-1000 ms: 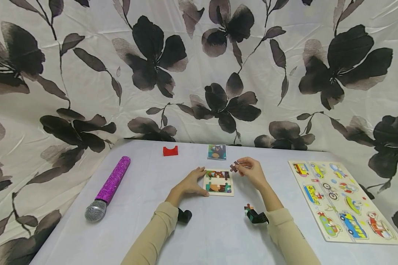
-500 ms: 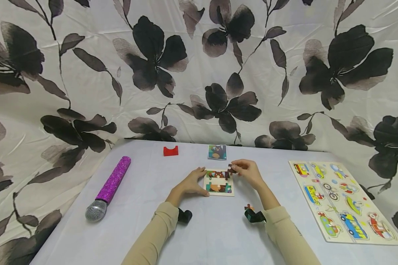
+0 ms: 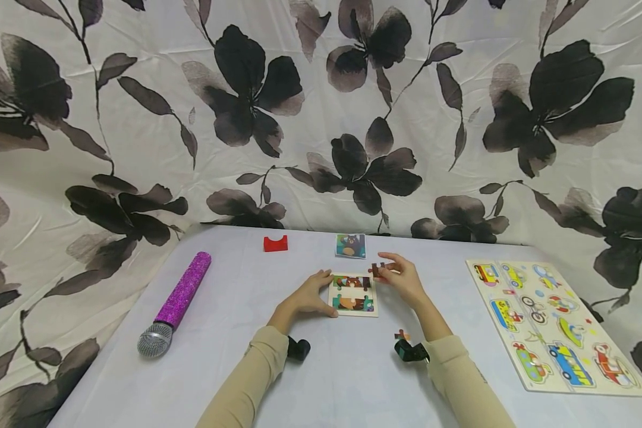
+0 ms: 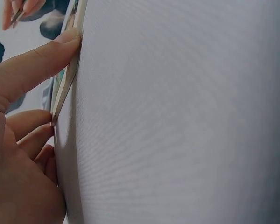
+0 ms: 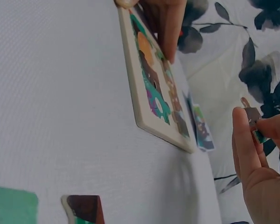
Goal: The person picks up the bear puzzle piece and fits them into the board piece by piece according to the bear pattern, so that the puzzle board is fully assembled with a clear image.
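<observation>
My left hand (image 3: 309,295) holds the left side of a small wooden jigsaw tray (image 3: 376,295), thumb at its near edge and fingers at the far one. Bear-picture pieces fill its top and bottom rows, with a bare band between. My right hand (image 3: 403,278) pinches a brown jigsaw piece (image 3: 377,270) just off the tray's upper right corner. In the right wrist view this piece (image 5: 253,114) also shows a bit of green between thumb and fingers. A loose brown and teal piece (image 5: 86,207) lies on the table there, beside a blurred green patch (image 5: 14,205).
Behind the tray lies a bear picture card (image 3: 350,245). A red curved block (image 3: 275,244) sits at the back left, and a purple glitter microphone (image 3: 183,292) lies at left. A vehicle puzzle board (image 3: 556,324) takes up the right side. A floral cloth (image 3: 310,119) hangs behind.
My right hand carried the brown piece left to the tray's upper right corner, then drew it slightly back and turned it. The left hand and tray have stayed in place.
</observation>
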Tool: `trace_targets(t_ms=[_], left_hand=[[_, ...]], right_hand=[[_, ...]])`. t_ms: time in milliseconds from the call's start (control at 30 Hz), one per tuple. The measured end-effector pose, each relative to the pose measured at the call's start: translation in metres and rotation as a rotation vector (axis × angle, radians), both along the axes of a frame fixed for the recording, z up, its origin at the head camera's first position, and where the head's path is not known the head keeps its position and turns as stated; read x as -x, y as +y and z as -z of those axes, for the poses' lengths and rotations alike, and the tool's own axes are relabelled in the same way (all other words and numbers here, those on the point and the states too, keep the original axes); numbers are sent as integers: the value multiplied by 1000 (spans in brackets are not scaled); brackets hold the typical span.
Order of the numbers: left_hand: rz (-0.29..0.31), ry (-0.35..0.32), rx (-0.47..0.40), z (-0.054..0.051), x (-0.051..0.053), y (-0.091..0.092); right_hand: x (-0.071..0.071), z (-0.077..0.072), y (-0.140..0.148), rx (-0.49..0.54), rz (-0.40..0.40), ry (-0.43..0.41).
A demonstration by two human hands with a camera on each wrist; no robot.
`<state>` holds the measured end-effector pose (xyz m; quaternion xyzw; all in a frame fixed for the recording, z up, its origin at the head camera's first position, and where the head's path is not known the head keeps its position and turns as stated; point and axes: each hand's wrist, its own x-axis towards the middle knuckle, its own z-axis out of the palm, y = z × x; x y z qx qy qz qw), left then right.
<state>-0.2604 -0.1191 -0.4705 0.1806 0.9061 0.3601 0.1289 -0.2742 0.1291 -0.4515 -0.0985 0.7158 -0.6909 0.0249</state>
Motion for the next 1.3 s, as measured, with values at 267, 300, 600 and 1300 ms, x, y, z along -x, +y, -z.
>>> trace_targets(t_ms=[267,300,600,1300], left_hand=[[-10,-5,1,-1,0,-1],[-10,-6,0,-1,0,-1],[3,-3,-9,-1,0,-1],[1,-1,-19,-1,1,-2]], right_hand=[[-1,5,0,-157,39,63],[0,6,-1,-184,39,73],[3,13,-5,-413,-67,137],[1,17,-10,-687,-95,215]])
